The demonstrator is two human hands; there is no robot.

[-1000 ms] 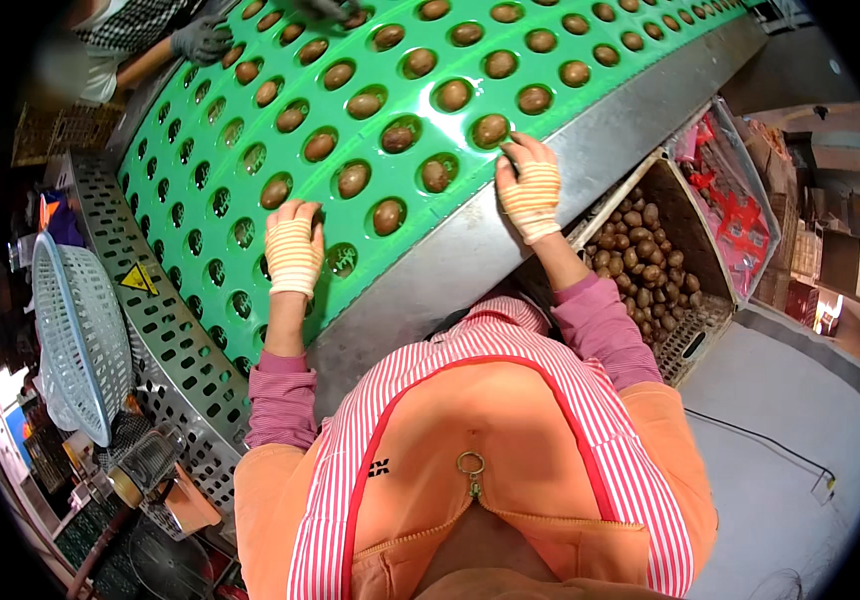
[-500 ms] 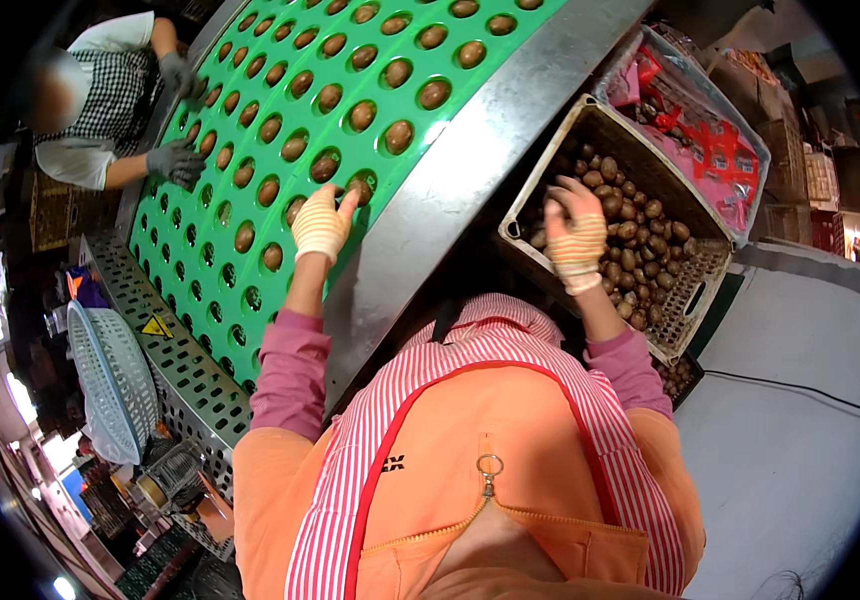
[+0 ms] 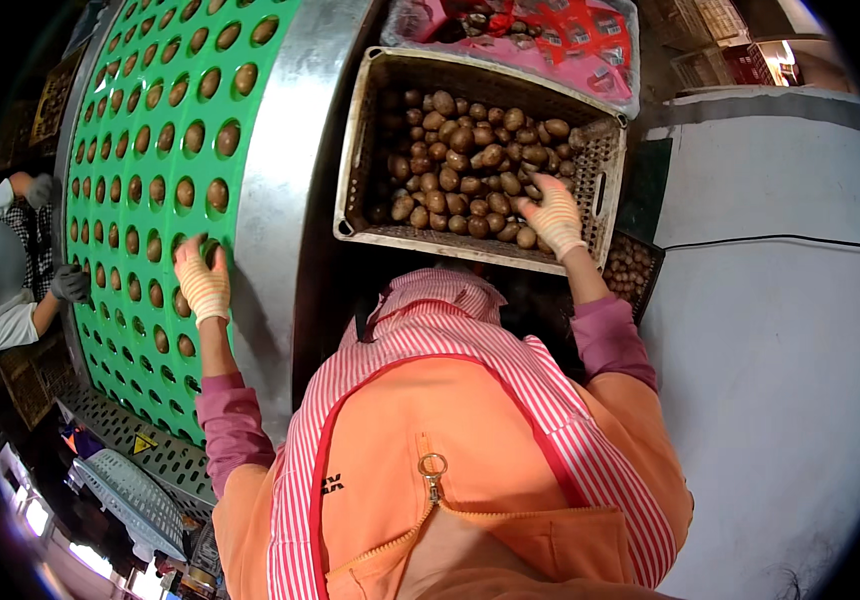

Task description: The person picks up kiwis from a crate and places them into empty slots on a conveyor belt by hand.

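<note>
Eggs [image 3: 462,139] in crate [image 3: 450,249], right hand [image 3: 556,216] over them

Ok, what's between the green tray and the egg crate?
In the head view: a grey metal ledge beside the tray, then a narrow dark gap before the crate.

Crate [image 3: 450,249] (eggs [image 3: 460,140] inside) right of conveyor [image 3: 172,115].

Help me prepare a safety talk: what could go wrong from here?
1. The brown egg-shaped items lie heaped in the crate; the right hand, reaching among them, might knock some together and crack them.
2. The left hand is at the dimpled green bed; if that moves, it could get caught.
</note>
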